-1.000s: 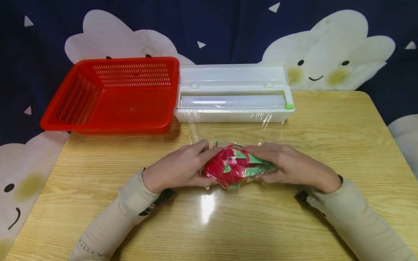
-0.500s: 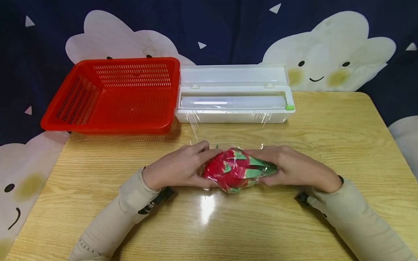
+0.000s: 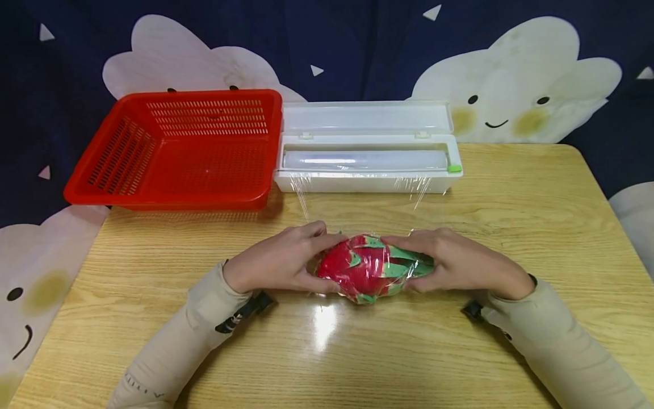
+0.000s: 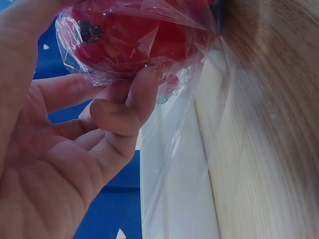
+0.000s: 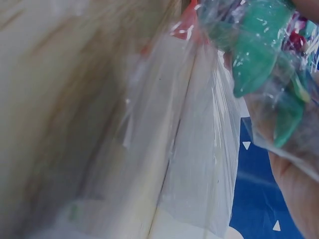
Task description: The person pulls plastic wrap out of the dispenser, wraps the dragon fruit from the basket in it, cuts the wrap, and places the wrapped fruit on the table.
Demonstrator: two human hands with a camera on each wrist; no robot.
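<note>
A red dragon fruit with green scales lies sideways between both hands, covered in clear plastic wrap. My left hand grips its rounded red end, thumb on the near side and fingers on the far side. The right hand grips the end with the long green tips, seen through film in the right wrist view. From the fruit, the film stretches back to a white wrap dispenser box, whose lid stands up. Inside the box sits the roll. Some of the fingertips are hidden behind the fruit.
A red plastic basket with slotted walls stands at the back left, beside the dispenser. A green slider sits at the box's right end. The wooden table extends in front, and a dark blue cloud-patterned cloth hangs behind.
The dragon fruit has rolled slightly towards the near edge between the hands, and the film behind it looks pulled a little more taut. Both hands have barely shifted.
</note>
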